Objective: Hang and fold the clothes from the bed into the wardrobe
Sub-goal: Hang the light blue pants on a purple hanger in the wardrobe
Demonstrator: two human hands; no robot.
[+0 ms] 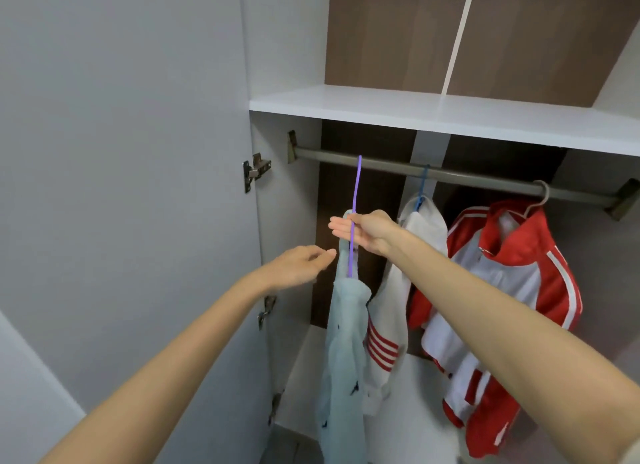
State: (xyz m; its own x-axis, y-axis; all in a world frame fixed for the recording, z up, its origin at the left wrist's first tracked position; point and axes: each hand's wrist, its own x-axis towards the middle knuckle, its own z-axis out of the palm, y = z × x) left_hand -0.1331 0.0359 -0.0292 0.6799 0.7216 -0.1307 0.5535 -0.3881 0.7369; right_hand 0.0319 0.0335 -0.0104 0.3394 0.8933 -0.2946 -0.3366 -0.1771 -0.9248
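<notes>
Reading purple hanger (356, 186) edge-on: long axis vertical, hook tip level w/ rail (485, 179), blue shirt (346, 325) hanging below rail. My right hand (367, 233) is nearer, fingers straight across the neck; thumb pinch, can't tell. Left hand (301, 264) loose, empty, lower.

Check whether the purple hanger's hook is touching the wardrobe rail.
Cannot tell. The head view shows the purple hanger edge-on, its tip overlapping the rail, but not whether it rests on it or hangs in front.

Even soft indoor light, dim shadow under shelf (450, 114), wide-angle bending at edges, slight softness.
</notes>
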